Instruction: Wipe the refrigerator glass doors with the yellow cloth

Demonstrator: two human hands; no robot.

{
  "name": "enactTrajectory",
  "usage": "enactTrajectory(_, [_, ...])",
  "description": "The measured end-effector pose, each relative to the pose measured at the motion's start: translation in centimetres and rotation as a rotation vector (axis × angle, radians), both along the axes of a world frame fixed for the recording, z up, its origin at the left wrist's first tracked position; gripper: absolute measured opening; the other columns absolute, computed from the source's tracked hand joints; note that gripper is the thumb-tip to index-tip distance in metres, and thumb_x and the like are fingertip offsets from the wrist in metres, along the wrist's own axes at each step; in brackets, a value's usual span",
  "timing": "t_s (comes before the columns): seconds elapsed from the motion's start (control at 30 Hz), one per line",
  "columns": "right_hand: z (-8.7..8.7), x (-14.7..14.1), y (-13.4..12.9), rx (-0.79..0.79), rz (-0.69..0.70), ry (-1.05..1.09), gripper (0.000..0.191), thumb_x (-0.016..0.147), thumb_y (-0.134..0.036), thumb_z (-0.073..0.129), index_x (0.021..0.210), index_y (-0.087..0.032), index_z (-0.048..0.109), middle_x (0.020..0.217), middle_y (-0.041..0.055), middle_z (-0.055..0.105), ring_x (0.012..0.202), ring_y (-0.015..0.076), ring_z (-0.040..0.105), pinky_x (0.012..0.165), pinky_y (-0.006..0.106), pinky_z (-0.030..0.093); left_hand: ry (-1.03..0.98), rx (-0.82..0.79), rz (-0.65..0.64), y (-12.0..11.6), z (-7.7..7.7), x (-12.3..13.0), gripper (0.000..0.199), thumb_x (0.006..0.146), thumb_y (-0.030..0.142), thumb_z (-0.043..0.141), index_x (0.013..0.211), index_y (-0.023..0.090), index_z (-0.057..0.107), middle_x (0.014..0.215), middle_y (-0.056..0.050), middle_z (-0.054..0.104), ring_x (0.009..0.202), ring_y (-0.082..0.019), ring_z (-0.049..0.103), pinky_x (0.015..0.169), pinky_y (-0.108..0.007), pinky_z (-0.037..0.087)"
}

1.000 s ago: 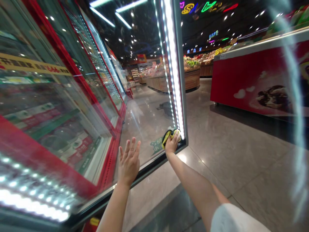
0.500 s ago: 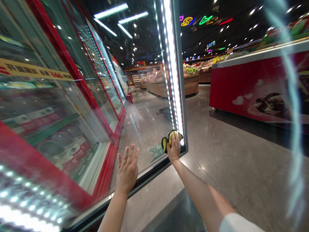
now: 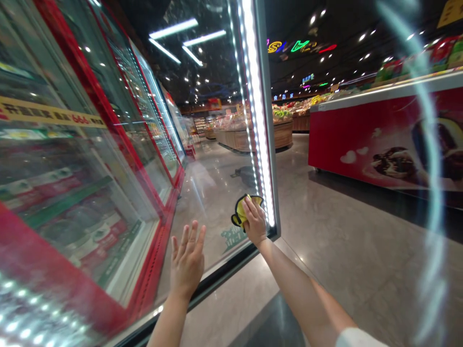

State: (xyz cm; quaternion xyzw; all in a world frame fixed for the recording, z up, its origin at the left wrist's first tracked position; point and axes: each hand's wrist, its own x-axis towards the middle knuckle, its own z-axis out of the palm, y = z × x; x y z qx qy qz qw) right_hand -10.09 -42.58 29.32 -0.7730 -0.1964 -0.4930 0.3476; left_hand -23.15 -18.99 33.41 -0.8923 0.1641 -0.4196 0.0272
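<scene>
A glass door [image 3: 213, 193] with a dark bottom frame and a bright LED strip along its far edge stands open before me. My right hand [image 3: 255, 222] presses a yellow cloth [image 3: 241, 210] with black edging against the glass, near the lower far corner. Beside the cloth, a green sticker [image 3: 232, 239] shows on the pane. My left hand [image 3: 188, 262] is spread with its fingers apart, its palm toward the lower part of the glass; nothing is held in it.
Red-framed glass coolers [image 3: 144, 173] with stocked shelves run along the left. On the right stands a red chest freezer [image 3: 340, 140] topped with goods. A wooden produce stand [image 3: 282, 134] is farther back on the tiled floor [image 3: 343, 270].
My right hand and the yellow cloth have slid a little left on the glass, away from the lit edge. The view has shifted slightly; my left hand stays spread.
</scene>
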Motion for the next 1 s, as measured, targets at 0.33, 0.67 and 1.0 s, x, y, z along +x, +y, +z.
enactTrajectory(0.33, [7.4,2.8,-6.1,0.123,-0.250,-0.121,0.078,0.082,-0.002,0.044,0.157,-0.023,0.041,0.163,0.0106,0.040,0.150,0.0275,0.035,0.121,0.051,0.036,-0.058,0.042,-0.097,-5.5,0.6,1.1,0.082,0.091,0.006,0.047,0.164,0.027,0.017,0.166,-0.002,0.030,0.158,-0.016,0.011,0.132,-0.042,0.000])
enactTrajectory(0.67, [3.4,1.5,-10.8,-0.132,-0.114,-0.121,0.085,0.088,0.001,0.039,0.164,-0.031,0.021,0.166,0.0065,0.035,0.159,0.0294,0.015,0.122,0.058,0.038,-0.082,0.267,-0.177,-13.6,4.9,5.8,0.073,0.090,0.008,0.047,0.161,0.018,0.031,0.168,-0.001,0.029,0.159,-0.017,0.010,0.132,-0.041,-0.005])
enactTrajectory(1.0, [26.8,4.6,-12.1,-0.108,-0.084,-0.274,0.082,0.082,0.002,0.045,0.159,-0.023,0.035,0.166,0.0101,0.031,0.156,0.0260,0.027,0.127,0.049,0.032,-0.263,0.256,-0.196,-15.3,12.0,7.9,0.071,0.090,0.005,0.043,0.160,0.016,0.032,0.167,-0.002,0.032,0.159,-0.017,0.011,0.132,-0.043,-0.003])
